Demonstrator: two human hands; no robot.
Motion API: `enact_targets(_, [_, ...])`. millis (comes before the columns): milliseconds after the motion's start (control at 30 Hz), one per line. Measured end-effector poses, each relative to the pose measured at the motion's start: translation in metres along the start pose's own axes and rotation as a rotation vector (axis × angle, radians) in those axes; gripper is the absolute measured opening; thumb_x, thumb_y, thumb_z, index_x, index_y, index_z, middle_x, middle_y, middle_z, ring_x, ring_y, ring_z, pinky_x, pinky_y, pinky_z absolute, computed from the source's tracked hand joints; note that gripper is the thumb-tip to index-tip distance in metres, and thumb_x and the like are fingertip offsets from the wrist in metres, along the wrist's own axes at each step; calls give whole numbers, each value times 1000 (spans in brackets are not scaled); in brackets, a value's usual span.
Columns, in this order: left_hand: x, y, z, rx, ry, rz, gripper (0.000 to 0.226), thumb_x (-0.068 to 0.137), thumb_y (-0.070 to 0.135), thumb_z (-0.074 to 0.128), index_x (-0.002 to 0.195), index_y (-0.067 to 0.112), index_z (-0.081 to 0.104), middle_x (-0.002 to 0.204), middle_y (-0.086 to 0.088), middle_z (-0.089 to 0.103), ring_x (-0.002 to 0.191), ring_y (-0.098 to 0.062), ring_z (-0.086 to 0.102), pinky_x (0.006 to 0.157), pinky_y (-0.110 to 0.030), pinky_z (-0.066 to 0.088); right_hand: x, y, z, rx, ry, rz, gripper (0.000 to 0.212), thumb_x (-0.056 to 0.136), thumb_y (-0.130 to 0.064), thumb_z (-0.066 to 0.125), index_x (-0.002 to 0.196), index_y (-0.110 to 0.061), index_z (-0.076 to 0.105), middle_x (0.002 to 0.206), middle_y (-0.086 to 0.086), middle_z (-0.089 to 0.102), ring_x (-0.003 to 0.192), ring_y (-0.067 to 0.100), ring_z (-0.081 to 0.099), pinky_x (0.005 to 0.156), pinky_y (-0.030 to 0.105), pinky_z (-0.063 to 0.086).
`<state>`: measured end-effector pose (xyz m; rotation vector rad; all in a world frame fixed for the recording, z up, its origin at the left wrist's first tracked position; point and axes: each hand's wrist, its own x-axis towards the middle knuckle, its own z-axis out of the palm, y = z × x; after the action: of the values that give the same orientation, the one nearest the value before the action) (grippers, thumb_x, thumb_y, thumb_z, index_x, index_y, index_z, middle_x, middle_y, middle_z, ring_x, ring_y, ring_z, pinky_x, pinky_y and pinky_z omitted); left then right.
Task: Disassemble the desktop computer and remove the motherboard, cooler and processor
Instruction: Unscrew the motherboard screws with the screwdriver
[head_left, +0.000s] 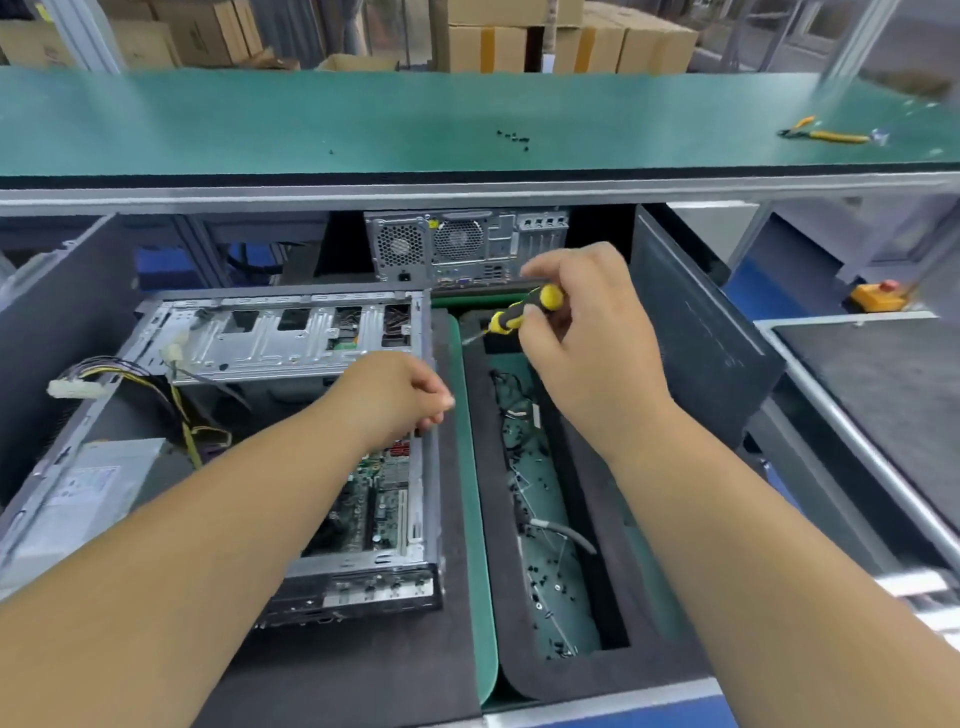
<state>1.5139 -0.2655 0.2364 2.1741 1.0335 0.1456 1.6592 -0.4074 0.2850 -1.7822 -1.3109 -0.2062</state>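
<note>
Your open computer case (291, 332) is bare sheet metal, dull grey and smooth, and its motherboard (382, 499) looks like glossy green board. The screwdriver (524, 312) in your right hand (587, 338) has a shiny yellow-and-black plastic handle. The counter (467, 124) wears a matt green mat, and the tray (498, 519) is lined with rough-looking dark foam. The boxes (571, 47) behind are plain brown cardboard.

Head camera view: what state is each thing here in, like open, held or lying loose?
Computer case: lying on its side, side panel off, insides exposed.
Motherboard: still inside the case.
Screwdriver: held in the right hand, tip down-left.
Left hand: fingers curled over the case's edge; contents unclear.
Foam tray: holds loose screws.
Second computer: standing upright behind.
Pliers: lying on the upper shelf.
</note>
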Motion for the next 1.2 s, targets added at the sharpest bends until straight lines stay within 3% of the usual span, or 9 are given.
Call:
enact_targets(167, [3,51,55,208,-237,198,10,84,35,72,88,29,78,83,14,72,81,-5,66,74,-20,49,-17,25,-19,-63,17,67,19,94,-16,60,112,-13,63,113,-1,46,78,12,54,71,32,50])
enact_targets(433, [-1,74,101,329,-464,260,19,91,29,63,103,23,76,98,9,73,89,-8,64,74,-19,48,-34,42,-29,-50,21,138,13,96,-16,57,109,-16,58,112,-3,46,76,7,50,69,21,44])
enact_targets(533, [-4,70,103,301,-500,261,21,91,31,61,107,28,74,97,16,68,93,-6,62,81,-20,46,-34,42,-27,-13,13,139,10,98,-18,52,108,-17,54,106,-5,52,79,7,52,70,23,45])
enact_targets(667, [-5,58,82,186,-403,275,16,89,35,62,101,34,73,90,21,66,89,2,60,77,-15,45,-28,39,-16,66,-22,196,8,102,-25,44,105,-20,49,93,-4,63,84,18,64,71,44,52])
enact_targets(833, [-10,28,26,-52,-153,226,9,89,31,66,93,33,73,90,15,70,89,-1,63,81,-23,48,-15,20,14,155,-87,152,8,101,-25,44,106,-23,50,98,-4,64,88,16,65,76,46,54])
enact_targets(967, [-18,1,-10,-147,-41,165,10,91,27,65,89,30,74,82,8,70,74,-13,62,69,-31,49,-3,-4,39,207,-128,34,17,101,-19,43,111,-19,57,105,-6,61,96,16,63,83,41,52])
enact_targets(1067, [-25,-30,-36,-151,44,121,8,90,27,66,88,28,74,85,7,72,84,-14,65,83,-32,50,6,-27,64,241,-179,-35,15,100,-19,45,108,-18,58,103,-7,58,95,13,60,82,29,49])
enact_targets(1133, [-31,-52,-52,-145,97,91,8,89,29,67,88,28,74,85,9,72,87,-12,65,85,-30,50,10,-41,81,249,-219,-63,11,98,-20,50,106,-20,57,99,-10,56,88,5,56,75,14,43])
enact_targets(1200, [-38,-76,-68,-143,132,64,9,89,30,66,86,31,74,84,10,71,87,-11,65,84,-30,50,13,-55,98,254,-274,-63,11,95,-19,57,105,-24,56,97,-11,55,84,3,54,71,11,40])
